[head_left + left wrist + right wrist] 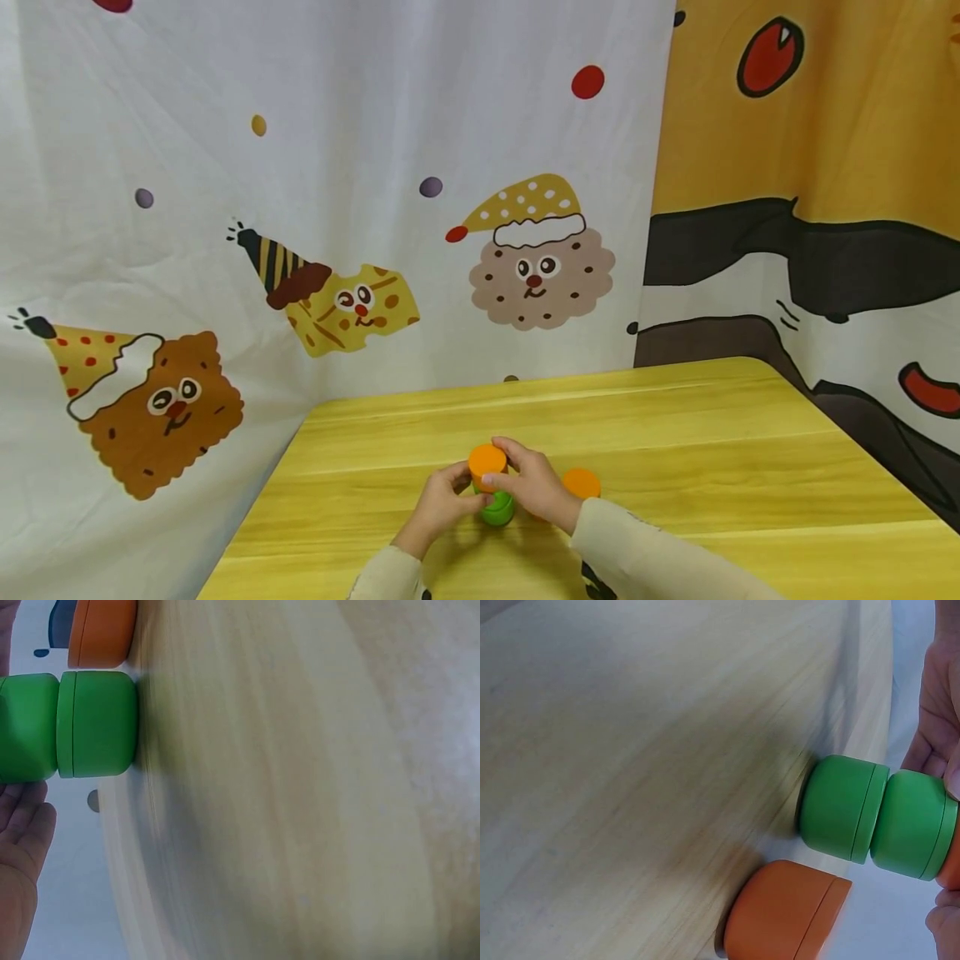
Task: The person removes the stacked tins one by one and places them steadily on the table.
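Note:
Two green round lidded jars form a stack on the table: the lower green jar [836,808] and the upper green jar [907,825]. An orange lidded jar [487,461] sits on top of them. My left hand [441,502] holds the upper green jar from the left, its thumb across the front near the lid seam. From the right, my right hand [534,483] grips the top orange jar, thumb in front and fingers behind. A second orange jar [581,482] stands on the table just right of the stack, partly behind my right wrist.
The wood-grain table [360,450] reaches back to a white cartoon-printed curtain [375,125]. A yellow and black patterned curtain [862,150] hangs at the right. A dark patterned thing [596,583] shows below my right sleeve.

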`<state>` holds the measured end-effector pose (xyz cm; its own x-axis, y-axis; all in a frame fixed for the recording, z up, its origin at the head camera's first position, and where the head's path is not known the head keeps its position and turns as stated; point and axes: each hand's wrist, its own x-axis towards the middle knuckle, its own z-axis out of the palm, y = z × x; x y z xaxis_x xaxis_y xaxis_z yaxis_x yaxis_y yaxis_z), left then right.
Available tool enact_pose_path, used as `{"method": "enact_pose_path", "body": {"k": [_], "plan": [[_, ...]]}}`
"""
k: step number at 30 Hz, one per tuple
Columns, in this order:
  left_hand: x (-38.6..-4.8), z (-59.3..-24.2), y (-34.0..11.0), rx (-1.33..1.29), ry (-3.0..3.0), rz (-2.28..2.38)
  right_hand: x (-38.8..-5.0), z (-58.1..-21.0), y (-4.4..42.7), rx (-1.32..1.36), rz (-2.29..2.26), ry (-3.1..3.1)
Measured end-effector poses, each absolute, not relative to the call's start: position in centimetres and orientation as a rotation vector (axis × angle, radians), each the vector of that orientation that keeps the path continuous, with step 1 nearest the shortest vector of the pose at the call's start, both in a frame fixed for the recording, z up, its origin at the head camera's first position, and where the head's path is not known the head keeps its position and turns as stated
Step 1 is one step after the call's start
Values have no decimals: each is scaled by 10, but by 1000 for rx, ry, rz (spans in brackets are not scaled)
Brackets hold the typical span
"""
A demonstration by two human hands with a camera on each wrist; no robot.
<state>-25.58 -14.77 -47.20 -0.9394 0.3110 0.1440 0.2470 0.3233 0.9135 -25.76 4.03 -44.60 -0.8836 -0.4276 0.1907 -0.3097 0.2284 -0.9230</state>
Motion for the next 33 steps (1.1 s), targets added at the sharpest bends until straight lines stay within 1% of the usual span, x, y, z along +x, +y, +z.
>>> {"method": "enact_pose_path", "body": {"k": [14,24,33], "plan": [[-254,-470,-147,514,2539,1674,-257,-446,40,-706,-1821,2350],[-256,-471,-147,509,2536,1680,-257,-431,42,-696,-1857,2347],[-255,-469,-147,491,2544,1636,-254,-429,47,-656,-1823,2377]]}}
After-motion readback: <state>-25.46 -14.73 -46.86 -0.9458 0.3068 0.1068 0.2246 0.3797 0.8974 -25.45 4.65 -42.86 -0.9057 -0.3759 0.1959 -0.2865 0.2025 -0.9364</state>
